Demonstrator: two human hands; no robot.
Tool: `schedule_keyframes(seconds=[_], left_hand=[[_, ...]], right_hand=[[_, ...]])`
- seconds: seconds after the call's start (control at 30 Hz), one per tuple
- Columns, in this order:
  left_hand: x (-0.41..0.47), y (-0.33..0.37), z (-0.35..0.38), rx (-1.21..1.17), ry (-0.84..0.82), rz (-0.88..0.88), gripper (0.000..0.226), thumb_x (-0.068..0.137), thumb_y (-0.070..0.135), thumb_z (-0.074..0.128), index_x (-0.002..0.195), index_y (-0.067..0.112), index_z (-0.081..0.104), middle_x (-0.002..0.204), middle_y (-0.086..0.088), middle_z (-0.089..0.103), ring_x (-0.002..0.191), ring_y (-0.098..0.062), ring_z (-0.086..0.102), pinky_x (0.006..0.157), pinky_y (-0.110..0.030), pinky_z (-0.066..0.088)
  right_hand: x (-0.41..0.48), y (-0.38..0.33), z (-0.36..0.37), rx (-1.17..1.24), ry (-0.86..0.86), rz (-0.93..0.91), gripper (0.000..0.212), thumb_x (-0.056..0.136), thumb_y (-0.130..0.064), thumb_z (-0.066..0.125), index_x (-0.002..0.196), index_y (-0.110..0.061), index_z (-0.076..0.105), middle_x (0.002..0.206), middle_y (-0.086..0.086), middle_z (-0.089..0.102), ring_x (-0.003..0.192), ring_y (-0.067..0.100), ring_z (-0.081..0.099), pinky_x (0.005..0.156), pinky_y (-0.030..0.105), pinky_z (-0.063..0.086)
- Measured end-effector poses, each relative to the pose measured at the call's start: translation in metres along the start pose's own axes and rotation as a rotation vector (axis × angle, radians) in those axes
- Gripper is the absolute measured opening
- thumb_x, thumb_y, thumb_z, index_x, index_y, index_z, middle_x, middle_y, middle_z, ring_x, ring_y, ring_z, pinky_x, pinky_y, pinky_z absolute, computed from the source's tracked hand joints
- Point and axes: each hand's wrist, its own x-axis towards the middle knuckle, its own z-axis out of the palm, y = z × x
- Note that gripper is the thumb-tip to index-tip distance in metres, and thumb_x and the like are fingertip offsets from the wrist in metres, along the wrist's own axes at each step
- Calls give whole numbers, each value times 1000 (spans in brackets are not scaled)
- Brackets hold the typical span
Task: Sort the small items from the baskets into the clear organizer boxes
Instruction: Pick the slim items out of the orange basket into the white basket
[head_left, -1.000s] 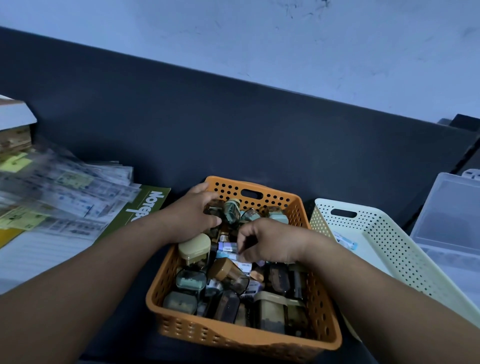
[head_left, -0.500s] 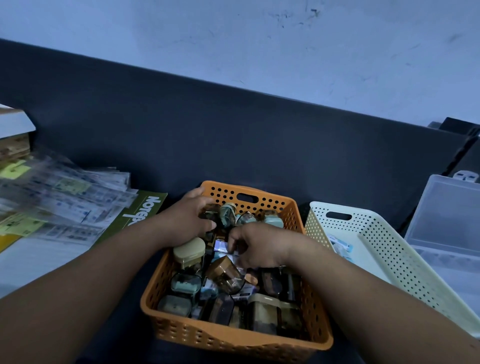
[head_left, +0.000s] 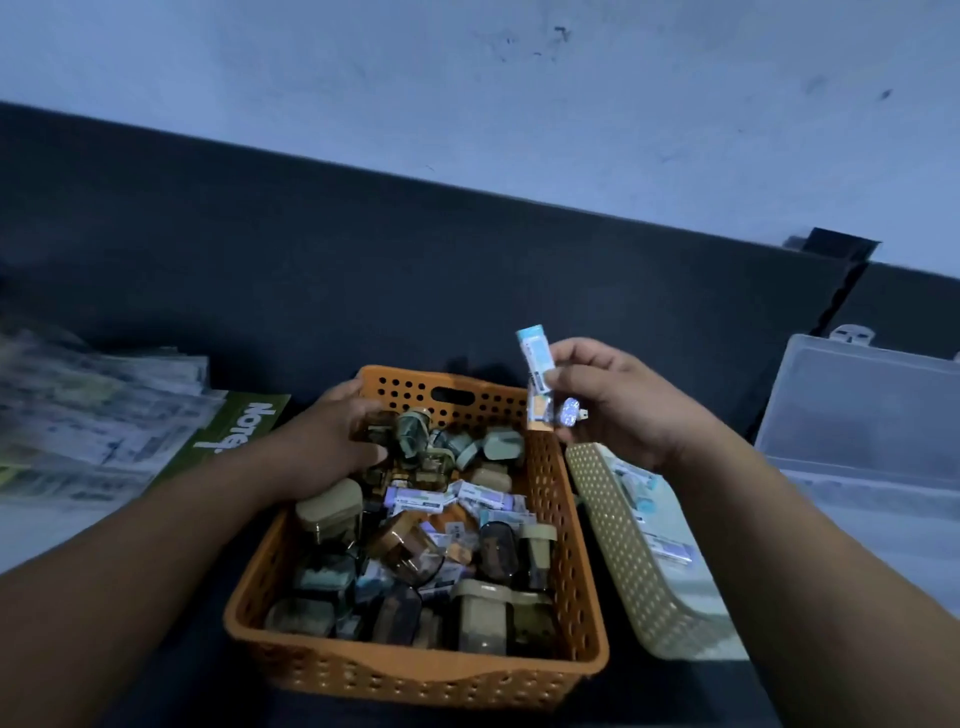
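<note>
Right hand (head_left: 618, 410) pinching small packets (head_left: 537, 379) above orange basket (head_left: 415, 670), left hand (head_left: 322, 452) inside

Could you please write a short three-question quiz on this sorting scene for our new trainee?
1. True or false: the right hand holds small packets above the orange basket.
2. Where is the left hand? A) inside the orange basket B) on the clear organizer box
3. Which basket lies right of the orange one?

Key: 1 true; 2 A; 3 the cream basket.
</note>
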Motion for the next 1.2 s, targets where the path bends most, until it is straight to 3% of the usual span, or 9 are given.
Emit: schedule_keyframes(seconds=[0.23, 0.4, 0.47, 0.53, 0.63, 0.73, 0.83, 0.93, 1.2], left_hand=[[2, 2, 1, 31, 5, -3, 61, 87, 23, 66, 142, 22, 40, 160, 4, 7, 144, -16, 15, 110, -23, 16], [0, 7, 2, 17, 2, -17, 62, 88, 23, 65, 144, 21, 39, 160, 4, 5, 144, -15, 14, 110, -25, 17], [-1, 8, 3, 2, -3, -18, 63, 88, 24, 65, 145, 21, 38, 160, 5, 5, 145, -15, 14, 110, -26, 18], [-3, 9, 2, -8, -6, -25, 63, 89, 24, 65, 145, 22, 36, 160, 6, 4, 145, -16, 14, 110, -26, 19], [-4, 9, 1, -23, -7, -28, 63, 90, 24, 64, 146, 23, 36, 160, 8, 3, 144, -15, 16, 106, -23, 21], [-4, 8, 1, -53, -7, -36, 62, 90, 23, 63, 146, 24, 36, 159, 10, 2, 143, -14, 18, 103, -21, 21], [-4, 7, 3, -86, -1, -37, 62, 90, 22, 64, 146, 23, 36, 159, 11, 2, 143, -12, 18, 105, -22, 22], [-5, 6, 3, -58, -2, -27, 63, 90, 24, 62, 147, 24, 34, 159, 13, 1, 144, -12, 15, 106, -21, 19], [-5, 3, 3, -67, -7, -30, 63, 91, 25, 61, 147, 25, 32, 159, 15, -1, 145, -11, 14, 113, -27, 17]], right_hand=[[-24, 24, -54, -166, 303, 96, 9, 92, -9, 58, 92, -17, 62, 69, 6, 62, 62, 16, 57, 61, 29, 46], [-27, 56, -64, -449, 411, 245, 22, 90, -18, 64, 112, -19, 64, 99, 5, 66, 70, 16, 60, 62, 31, 55], [-26, 56, -59, -674, 440, 168, 29, 88, -24, 66, 117, -20, 64, 110, 0, 65, 83, 16, 64, 77, 36, 57], [-23, 44, -41, -785, 470, 13, 28, 88, -24, 66, 116, -20, 64, 108, -6, 64, 93, 15, 63, 85, 31, 50], [-19, 20, 4, -722, 294, -156, 17, 88, -20, 68, 105, -23, 64, 96, -6, 65, 86, 10, 62, 78, 25, 49], [-15, 9, 49, -703, -81, -98, 15, 89, -21, 67, 104, -23, 66, 94, -8, 66, 87, 8, 63, 78, 20, 50], [-2, 16, 79, -926, -338, -17, 18, 91, -22, 64, 107, -27, 67, 98, -12, 65, 88, 7, 61, 86, 26, 50], [13, 27, 95, -1113, -389, 18, 21, 91, -19, 62, 111, -24, 68, 107, -4, 68, 93, 13, 62, 90, 34, 52], [27, 37, 106, -1278, -449, 77, 26, 86, -19, 67, 112, -19, 66, 105, 1, 66, 95, 20, 62, 87, 38, 53]])
